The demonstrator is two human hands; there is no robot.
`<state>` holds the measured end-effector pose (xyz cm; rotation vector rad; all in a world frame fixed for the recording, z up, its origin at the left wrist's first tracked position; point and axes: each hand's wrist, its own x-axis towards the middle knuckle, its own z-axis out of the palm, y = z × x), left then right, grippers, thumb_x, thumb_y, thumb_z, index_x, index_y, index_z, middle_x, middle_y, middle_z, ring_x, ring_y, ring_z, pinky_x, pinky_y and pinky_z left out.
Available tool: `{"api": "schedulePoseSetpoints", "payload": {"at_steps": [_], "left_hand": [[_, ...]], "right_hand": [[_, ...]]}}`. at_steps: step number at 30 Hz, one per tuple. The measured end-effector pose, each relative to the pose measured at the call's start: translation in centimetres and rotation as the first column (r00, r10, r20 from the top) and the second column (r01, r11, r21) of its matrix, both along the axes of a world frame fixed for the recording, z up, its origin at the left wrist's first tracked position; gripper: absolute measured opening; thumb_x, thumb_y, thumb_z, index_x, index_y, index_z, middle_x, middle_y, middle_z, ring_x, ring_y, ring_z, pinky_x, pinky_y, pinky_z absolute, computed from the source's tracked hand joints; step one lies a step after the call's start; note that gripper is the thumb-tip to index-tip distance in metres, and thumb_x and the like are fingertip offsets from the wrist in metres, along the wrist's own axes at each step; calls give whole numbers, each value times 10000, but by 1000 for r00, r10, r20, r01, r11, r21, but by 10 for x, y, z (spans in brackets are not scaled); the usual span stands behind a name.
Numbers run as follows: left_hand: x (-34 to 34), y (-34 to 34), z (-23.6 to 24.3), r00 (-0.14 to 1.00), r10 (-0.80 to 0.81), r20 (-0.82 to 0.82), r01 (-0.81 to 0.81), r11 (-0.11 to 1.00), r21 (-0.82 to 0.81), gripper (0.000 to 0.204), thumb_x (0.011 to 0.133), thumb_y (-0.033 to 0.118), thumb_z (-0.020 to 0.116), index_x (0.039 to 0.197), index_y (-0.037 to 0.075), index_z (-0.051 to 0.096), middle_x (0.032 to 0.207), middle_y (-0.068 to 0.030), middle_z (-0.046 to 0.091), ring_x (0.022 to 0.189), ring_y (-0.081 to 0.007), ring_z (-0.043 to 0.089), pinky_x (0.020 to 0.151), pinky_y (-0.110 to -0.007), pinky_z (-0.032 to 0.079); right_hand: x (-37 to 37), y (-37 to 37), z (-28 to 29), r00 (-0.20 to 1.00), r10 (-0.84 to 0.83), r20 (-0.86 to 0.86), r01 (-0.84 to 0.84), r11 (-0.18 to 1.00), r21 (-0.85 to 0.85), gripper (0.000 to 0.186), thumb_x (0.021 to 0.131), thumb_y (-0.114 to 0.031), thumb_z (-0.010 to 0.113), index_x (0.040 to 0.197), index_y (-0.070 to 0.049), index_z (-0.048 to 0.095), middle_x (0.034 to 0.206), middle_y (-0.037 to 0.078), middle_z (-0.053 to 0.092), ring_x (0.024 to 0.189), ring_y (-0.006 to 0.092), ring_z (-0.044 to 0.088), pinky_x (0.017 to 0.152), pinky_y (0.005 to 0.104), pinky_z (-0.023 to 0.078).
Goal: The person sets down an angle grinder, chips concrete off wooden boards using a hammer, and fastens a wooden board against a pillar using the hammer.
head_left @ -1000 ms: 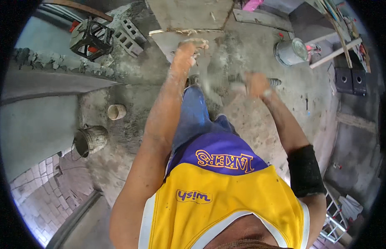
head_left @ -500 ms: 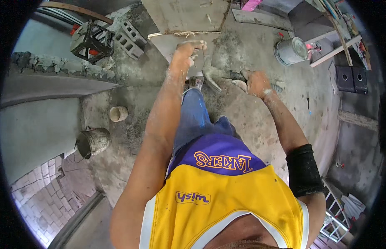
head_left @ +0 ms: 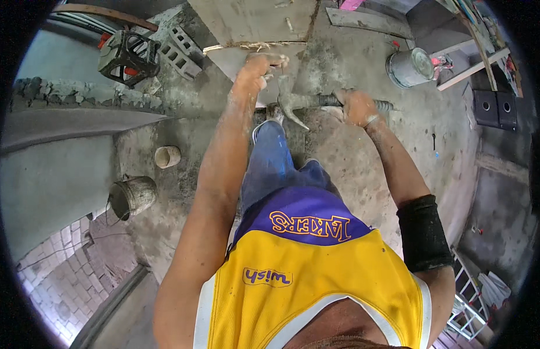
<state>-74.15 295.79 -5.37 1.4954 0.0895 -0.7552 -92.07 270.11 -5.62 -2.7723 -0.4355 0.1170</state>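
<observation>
My right hand (head_left: pixel 358 108) is wrapped around the handle of a dusty claw hammer (head_left: pixel 305 102). The handle's ribbed end sticks out to the right, and the head points left with its curved claw toward me. Left of the hammer head, my left hand (head_left: pixel 257 68) is closed in a pinch, fingertips pointing right. A thin nail-like piece shows faintly at those fingertips, mostly hidden. Beyond that hand lies a wooden board (head_left: pixel 252 23) with a splintered near edge. A pale flat sheet (head_left: pixel 228 61) shows under the left hand.
Hollow concrete blocks (head_left: pixel 181 49) and a dirty plastic stool (head_left: pixel 129 57) stand at far left. A small pail (head_left: pixel 167 157) and a larger bucket (head_left: pixel 133 198) are nearer on the left. At far right are a grey bucket (head_left: pixel 410 67) and a leaning plank (head_left: pixel 473 68).
The hammer has shifted slightly left, its head now nearer the left hand. My right hand has moved a little left and up with it; my left hand stays pinched almost in place.
</observation>
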Motion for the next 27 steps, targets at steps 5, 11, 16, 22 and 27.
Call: {"api": "schedulePoseSetpoints", "payload": {"at_steps": [5,11,16,22,27], "left_hand": [[3,-1,6,997,39,-65,-41,999,-19,148,831,159,682,941,83,746,946,-18,724,942,-142,583,897,-340,354],[-4,-6,5,994,81,-73,-85,994,-65,161,854,175,678,963,66,725,928,5,719,833,-125,577,804,-301,374],[8,1,4,999,49,-20,-49,999,10,142,873,156,675,947,42,717,860,-7,716,635,-90,544,524,-223,347],[5,37,-19,708,-179,683,-88,937,337,225,880,276,671,869,58,726,817,-47,730,622,-187,627,541,-332,433],[-12,19,-9,598,-197,777,-264,867,423,312,902,325,632,813,37,715,761,-115,703,656,-281,671,614,-386,502]], "right_hand": [[-13,11,2,998,-62,-28,64,995,78,530,823,-616,637,907,-93,642,745,181,644,681,409,625,599,481,474],[23,-5,2,998,-44,41,47,997,-65,615,832,-667,587,919,-64,669,697,230,635,698,426,632,632,505,492],[-8,12,-12,981,-179,-69,186,977,108,547,861,-594,615,911,-49,634,660,223,599,673,450,589,615,494,464],[-25,12,9,995,-58,86,34,965,261,554,839,-606,626,890,-55,632,711,202,624,685,448,597,624,494,471],[-21,2,19,998,64,5,-64,997,46,599,837,-646,592,952,-61,654,804,201,665,736,427,636,659,490,502]]}}
